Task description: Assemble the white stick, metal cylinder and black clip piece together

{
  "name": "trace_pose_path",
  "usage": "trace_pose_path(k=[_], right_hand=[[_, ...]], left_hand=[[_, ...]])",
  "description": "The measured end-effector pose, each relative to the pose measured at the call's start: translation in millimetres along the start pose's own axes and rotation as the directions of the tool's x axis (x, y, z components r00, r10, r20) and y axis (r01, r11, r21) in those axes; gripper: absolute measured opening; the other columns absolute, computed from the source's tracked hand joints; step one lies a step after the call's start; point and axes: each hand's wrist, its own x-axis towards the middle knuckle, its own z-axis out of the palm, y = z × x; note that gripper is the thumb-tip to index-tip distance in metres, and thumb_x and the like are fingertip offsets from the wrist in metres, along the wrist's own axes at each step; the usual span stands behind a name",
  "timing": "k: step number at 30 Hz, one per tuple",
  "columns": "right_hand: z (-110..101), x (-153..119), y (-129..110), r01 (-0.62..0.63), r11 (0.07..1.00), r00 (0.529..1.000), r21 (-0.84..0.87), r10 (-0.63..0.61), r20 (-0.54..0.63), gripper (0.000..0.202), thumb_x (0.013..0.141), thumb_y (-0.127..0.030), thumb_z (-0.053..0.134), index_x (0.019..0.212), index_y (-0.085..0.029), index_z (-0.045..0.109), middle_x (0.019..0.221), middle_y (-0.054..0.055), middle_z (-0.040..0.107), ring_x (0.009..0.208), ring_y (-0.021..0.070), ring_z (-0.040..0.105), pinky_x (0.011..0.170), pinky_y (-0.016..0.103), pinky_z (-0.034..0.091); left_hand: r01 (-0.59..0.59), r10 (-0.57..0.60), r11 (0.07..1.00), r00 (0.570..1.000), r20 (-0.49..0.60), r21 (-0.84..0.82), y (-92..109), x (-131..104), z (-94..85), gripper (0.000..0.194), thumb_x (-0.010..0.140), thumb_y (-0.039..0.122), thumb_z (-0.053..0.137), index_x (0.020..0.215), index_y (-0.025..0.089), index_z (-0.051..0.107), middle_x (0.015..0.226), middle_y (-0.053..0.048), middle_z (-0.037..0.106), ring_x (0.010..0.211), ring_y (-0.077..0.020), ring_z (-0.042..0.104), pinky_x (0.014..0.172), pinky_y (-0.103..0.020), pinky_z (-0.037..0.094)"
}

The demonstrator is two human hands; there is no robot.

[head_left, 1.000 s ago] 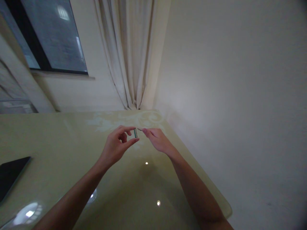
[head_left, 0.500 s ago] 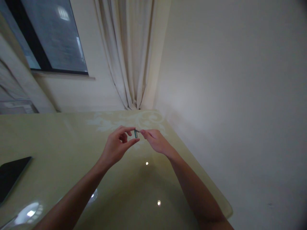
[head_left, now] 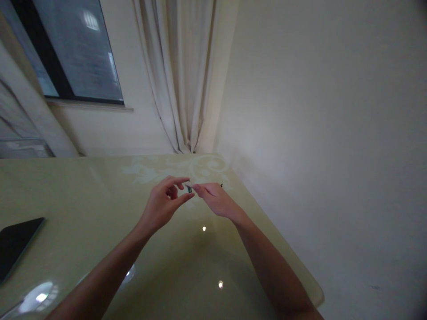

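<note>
Holds a small green piece roughly upright in the left hand, pinching it by its ends, thumb below and fingertip above, with the other fingers curled in behind. Pinches a thin pale stick between thumb and fingers of the right hand, pointing toward the left hand. Crosses the upper part of the green piece with the tip of the stick; cannot tell touching from just beside at this small size. Shows a small dark tip past the far side of the right hand, too small to make out. Holds both hands close together above the far part of a glossy pale green table, near its leafy pattern. Shows a dark flat thing lying at the table's left, well apart from both hands. Has a pale curtain behind the table, a dark-framed window farther left, and a plain wall to the right.
</note>
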Motion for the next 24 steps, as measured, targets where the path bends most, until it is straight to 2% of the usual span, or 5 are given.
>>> trace_pose_path(k=[5, 10, 14, 19, 24], right_hand=[[-0.3, -0.6, -1.2, -0.021, 1.0, 0.998, -0.006, 0.02, -0.052, 0.059, 0.11, -0.063, 0.038, 0.075, -0.018, 0.055, 0.069, -0.002, 0.045, 0.069, 0.0142, 0.045, 0.065, 0.028, 0.03], [0.0, -1.2, -0.7, 0.004, 1.0, 1.0, -0.006, -0.004, 0.005, 0.058, 0.11, -0.061, 0.04, 0.074, -0.018, 0.056, 0.068, -0.003, 0.045, 0.067, 0.0132, 0.044, 0.065, 0.028, 0.03], [-0.8, -0.9, 0.5, -0.003, 0.999, 0.999, -0.035, 0.001, -0.045, 0.057, 0.111, -0.057, 0.039, 0.073, -0.019, 0.054, 0.068, -0.003, 0.046, 0.067, 0.0134, 0.043, 0.065, 0.028, 0.029], [-1.6, -0.6, -0.7, 0.002, 1.0, 1.0, -0.019, -0.001, 0.021, 0.055, 0.111, -0.058, 0.04, 0.074, -0.019, 0.052, 0.068, -0.003, 0.046, 0.068, 0.0134, 0.044, 0.065, 0.028, 0.029], [-2.3, -1.1, 0.1, -0.021, 1.0, 0.999, -0.02, 0.02, -0.025, 0.057, 0.11, -0.06, 0.04, 0.07, -0.019, 0.048, 0.067, -0.003, 0.041, 0.066, 0.0131, 0.041, 0.064, 0.028, 0.028]], left_hand=[[0.006, -0.006, 1.0, 1.0, 0.003, -0.002, -0.1, 0.2, 0.6, 0.036, 0.079, 0.033, 0.087, 0.112, 0.023, 0.08, 0.085, 0.002, 0.066, 0.056, -0.0074, 0.049, 0.051, -0.022, 0.043], [0.009, -0.009, 1.0, 1.0, -0.009, 0.005, 0.6, 0.3, 0.0, 0.035, 0.08, 0.034, 0.087, 0.113, 0.023, 0.08, 0.085, 0.002, 0.066, 0.056, -0.0073, 0.049, 0.052, -0.022, 0.043], [0.014, -0.014, 1.0, 1.0, -0.012, 0.011, -0.6, 0.2, -0.5, 0.035, 0.079, 0.034, 0.087, 0.111, 0.023, 0.08, 0.085, 0.002, 0.066, 0.056, -0.0076, 0.049, 0.052, -0.022, 0.043], [0.009, -0.01, 1.0, 1.0, -0.023, -0.003, -0.5, 0.7, -0.1, 0.035, 0.079, 0.035, 0.087, 0.112, 0.024, 0.08, 0.084, 0.002, 0.065, 0.056, -0.0076, 0.049, 0.052, -0.022, 0.044], [0.021, -0.022, 1.0, 0.999, -0.026, -0.006, 0.9, 1.1, 0.1, 0.034, 0.078, 0.034, 0.087, 0.109, 0.023, 0.08, 0.084, 0.002, 0.065, 0.056, -0.0075, 0.048, 0.051, -0.022, 0.043]])
